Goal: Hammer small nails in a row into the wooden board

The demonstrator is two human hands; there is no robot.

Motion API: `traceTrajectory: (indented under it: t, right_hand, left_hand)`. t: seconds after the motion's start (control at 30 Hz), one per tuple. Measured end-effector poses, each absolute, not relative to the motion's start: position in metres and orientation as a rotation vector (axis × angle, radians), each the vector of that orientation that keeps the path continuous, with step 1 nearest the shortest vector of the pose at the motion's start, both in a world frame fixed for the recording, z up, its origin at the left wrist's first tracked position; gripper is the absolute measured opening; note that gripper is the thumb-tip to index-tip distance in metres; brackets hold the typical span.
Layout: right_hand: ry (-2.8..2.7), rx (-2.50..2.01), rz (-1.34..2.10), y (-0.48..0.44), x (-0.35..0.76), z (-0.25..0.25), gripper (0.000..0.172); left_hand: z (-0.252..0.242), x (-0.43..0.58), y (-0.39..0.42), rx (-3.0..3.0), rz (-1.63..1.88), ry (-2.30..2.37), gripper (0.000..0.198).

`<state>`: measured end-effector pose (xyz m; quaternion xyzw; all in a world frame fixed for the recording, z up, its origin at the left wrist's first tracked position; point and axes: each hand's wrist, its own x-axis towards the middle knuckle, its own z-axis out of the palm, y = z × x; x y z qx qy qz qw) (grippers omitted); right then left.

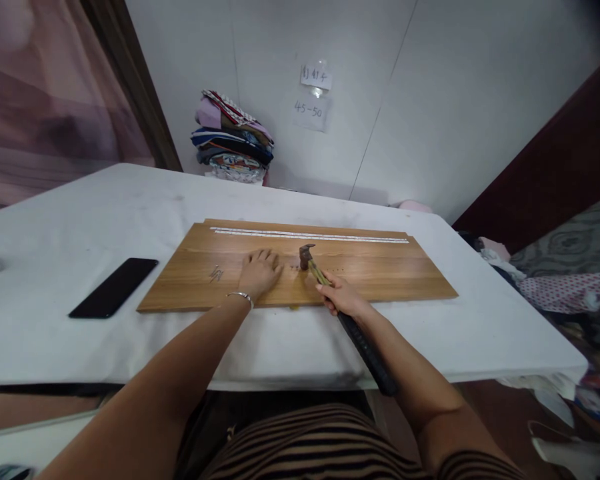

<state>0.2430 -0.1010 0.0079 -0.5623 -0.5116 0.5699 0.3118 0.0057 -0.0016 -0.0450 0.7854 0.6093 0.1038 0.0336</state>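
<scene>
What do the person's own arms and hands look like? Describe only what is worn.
The left forearm and right forearm are bare, sleeveless. The left hand is ungloved, with a thin silver bangle at its wrist. The right hand is ungloved too, its wrist plain. Rings cannot be made out. A brown-and-black striped garment shows near the right elbow.

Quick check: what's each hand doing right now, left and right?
Left hand: open, palm down, flat on the wooden board.
Right hand: closed around the hammer handle.
</scene>
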Motion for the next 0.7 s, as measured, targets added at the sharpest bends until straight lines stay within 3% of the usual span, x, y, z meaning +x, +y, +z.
traceTrajectory:
  t: [0.7]
  right_hand:
    - [-1.354,-1.470,1.488,-0.0997,0.2449,0.0107,0.059]
  left_hand:
    - [-0.0494,0.0049,0.0007,2.423,0.362,1.859,0.051]
